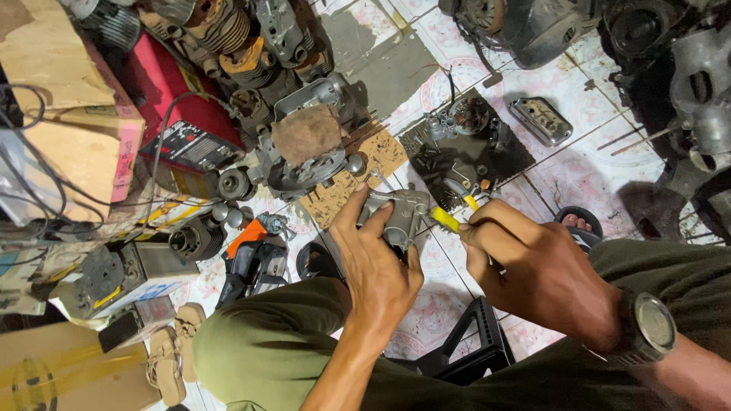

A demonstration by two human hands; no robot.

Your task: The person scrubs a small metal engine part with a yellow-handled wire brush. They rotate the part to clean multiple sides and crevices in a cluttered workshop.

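The person sits low over a tiled floor (pixel 586 175), knees in olive trousers (pixel 266 342) spread to either side. The left hand (pixel 377 262) grasps a small grey metal engine part (pixel 397 215), fingers wrapped round its near side and thumb lying along its left edge; the part is held above the floor between the knees, just in front of a dark mat (pixel 464 156). The right hand (pixel 533 270) is clenched round a yellow-handled tool (pixel 449 220), whose yellow end touches or nearly touches the right side of the part; the working tip is hidden, so the kind of tool cannot be told. A wristwatch (pixel 651 326) with a dark strap sits on the right wrist. On the mat lie a round engine component (pixel 468 114) and scattered small metal pieces. Beyond it, to the right, a chromed oblong cover (pixel 542 120) lies apart on the tiles. Left of the mat stands an engine block (pixel 312 148) with a brown rag draped on top, resting on a perforated board (pixel 358 179). Further left are a red machine (pixel 179 114), cardboard boxes (pixel 72 129) and an orange-and-black power tool (pixel 251 255). A black plastic stool (pixel 476 342) shows beneath the person, and a foot in a black sandal (pixel 579 224) beside the right hand.
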